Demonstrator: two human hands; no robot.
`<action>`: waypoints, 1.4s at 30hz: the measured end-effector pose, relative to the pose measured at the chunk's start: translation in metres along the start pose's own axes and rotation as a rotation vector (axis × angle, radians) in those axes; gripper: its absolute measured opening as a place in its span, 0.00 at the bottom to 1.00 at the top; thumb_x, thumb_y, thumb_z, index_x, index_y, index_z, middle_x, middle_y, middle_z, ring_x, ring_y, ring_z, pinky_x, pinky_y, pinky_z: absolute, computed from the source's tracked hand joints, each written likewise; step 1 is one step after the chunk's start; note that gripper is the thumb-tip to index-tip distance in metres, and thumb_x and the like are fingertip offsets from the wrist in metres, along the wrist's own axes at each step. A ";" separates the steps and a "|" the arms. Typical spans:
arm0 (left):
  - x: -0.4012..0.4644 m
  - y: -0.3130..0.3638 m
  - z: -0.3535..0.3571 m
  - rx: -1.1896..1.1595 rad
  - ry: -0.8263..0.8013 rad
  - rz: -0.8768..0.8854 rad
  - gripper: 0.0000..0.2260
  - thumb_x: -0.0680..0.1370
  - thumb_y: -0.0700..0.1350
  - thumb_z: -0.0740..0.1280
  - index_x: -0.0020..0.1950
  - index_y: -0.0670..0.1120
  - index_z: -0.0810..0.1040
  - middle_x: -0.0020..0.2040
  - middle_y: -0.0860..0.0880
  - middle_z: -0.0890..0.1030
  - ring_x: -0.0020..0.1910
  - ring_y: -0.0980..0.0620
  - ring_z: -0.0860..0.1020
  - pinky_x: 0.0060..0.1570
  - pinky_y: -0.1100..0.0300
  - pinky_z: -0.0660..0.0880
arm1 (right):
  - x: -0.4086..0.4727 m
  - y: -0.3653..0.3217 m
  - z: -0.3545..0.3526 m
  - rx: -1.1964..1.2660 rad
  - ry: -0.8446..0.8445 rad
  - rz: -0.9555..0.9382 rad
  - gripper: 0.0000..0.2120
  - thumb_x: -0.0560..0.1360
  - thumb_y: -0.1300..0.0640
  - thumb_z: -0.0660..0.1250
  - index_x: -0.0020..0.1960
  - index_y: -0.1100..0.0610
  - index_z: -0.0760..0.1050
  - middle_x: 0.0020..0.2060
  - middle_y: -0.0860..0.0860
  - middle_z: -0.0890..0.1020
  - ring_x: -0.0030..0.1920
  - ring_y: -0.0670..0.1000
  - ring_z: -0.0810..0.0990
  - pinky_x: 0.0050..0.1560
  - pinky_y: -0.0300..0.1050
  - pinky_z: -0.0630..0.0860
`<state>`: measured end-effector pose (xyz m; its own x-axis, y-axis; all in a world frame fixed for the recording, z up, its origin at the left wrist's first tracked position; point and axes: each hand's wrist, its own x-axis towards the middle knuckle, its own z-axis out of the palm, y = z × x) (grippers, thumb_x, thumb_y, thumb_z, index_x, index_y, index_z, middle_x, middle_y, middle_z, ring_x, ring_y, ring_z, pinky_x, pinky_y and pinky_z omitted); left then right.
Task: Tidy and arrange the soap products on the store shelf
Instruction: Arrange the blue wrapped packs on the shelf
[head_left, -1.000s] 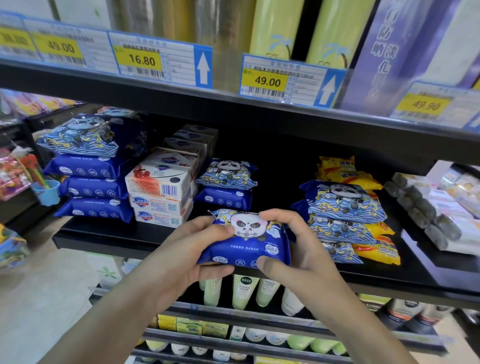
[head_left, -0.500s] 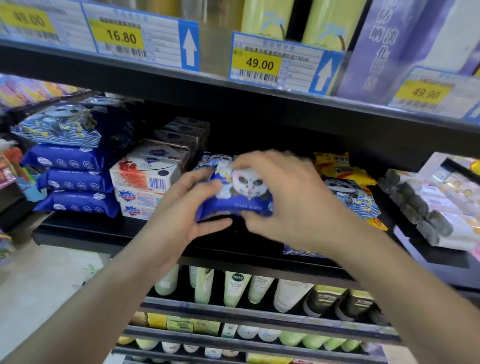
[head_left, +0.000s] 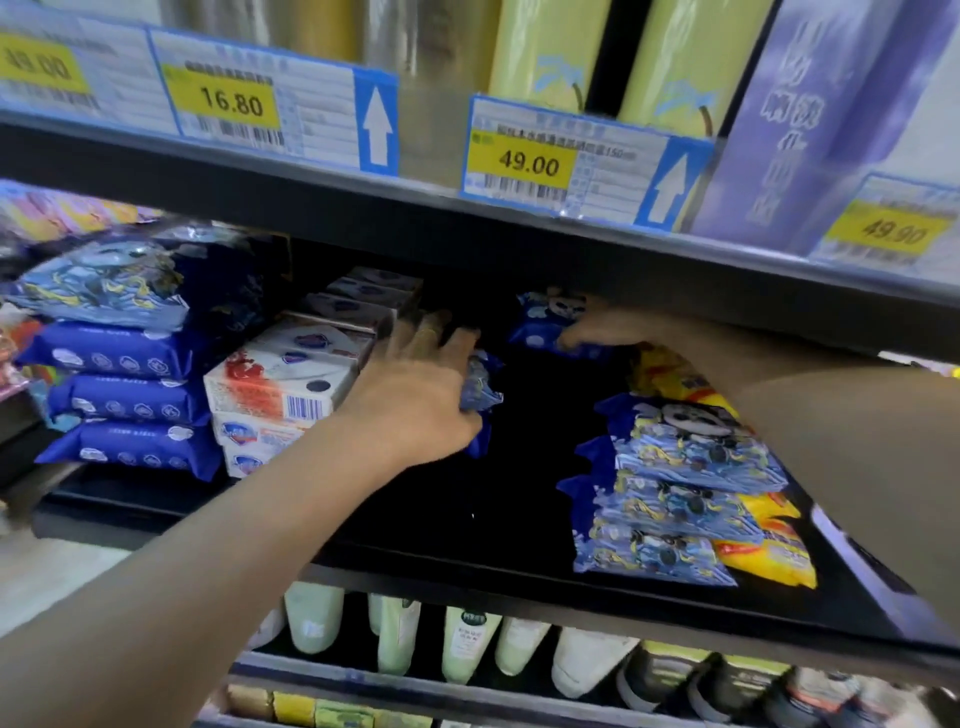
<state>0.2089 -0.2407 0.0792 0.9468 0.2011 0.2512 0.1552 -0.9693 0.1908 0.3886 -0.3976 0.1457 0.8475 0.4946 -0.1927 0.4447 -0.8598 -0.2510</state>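
Observation:
Deep on the black shelf (head_left: 467, 525), my right hand (head_left: 608, 330) grips a blue panda soap pack (head_left: 537, 325) by its right end, just under the upper shelf. My left hand (head_left: 415, 384) reaches in with its fingers straight and rests on a small stack of blue packs (head_left: 480, 392), which it mostly hides. The stack lies right beside the white soap boxes (head_left: 291, 374). A pile of blue panda packs (head_left: 685, 483) lies at the right front of the shelf, under my right forearm.
Larger blue packs (head_left: 124, 395) are stacked at the left end. Yellow packs (head_left: 769, 551) lie behind and beside the right pile. Price tags (head_left: 524, 161) hang on the upper shelf edge. Bottles (head_left: 462, 644) fill the lower shelf.
Both hands have moved the blue panda pack from the shelf front up and deep into the shelf. My left hand has let go of it and now rests on the stack beside the boxes.

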 end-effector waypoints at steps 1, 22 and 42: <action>0.007 0.000 -0.001 0.020 -0.062 -0.022 0.41 0.77 0.57 0.70 0.84 0.55 0.51 0.84 0.47 0.51 0.82 0.42 0.50 0.78 0.45 0.56 | 0.011 0.004 0.001 -0.029 -0.014 0.019 0.08 0.81 0.63 0.64 0.46 0.64 0.79 0.43 0.62 0.79 0.37 0.53 0.74 0.29 0.33 0.71; 0.040 -0.010 0.017 0.045 -0.085 -0.073 0.29 0.81 0.42 0.69 0.79 0.56 0.64 0.73 0.47 0.72 0.73 0.41 0.68 0.66 0.43 0.75 | 0.094 -0.001 0.039 -0.352 -0.034 -0.249 0.30 0.73 0.53 0.79 0.70 0.53 0.70 0.63 0.55 0.72 0.56 0.53 0.72 0.46 0.43 0.70; -0.036 -0.007 0.061 0.198 0.187 0.061 0.24 0.76 0.45 0.70 0.72 0.49 0.74 0.64 0.46 0.79 0.62 0.43 0.75 0.59 0.47 0.77 | 0.016 -0.061 0.050 0.022 -0.074 -0.582 0.31 0.72 0.54 0.79 0.71 0.50 0.70 0.57 0.47 0.79 0.54 0.45 0.81 0.50 0.38 0.80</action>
<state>0.1910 -0.2502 0.0106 0.8904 0.1461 0.4311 0.1687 -0.9856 -0.0143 0.3606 -0.3306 0.1109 0.4424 0.8930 -0.0825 0.8243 -0.4412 -0.3549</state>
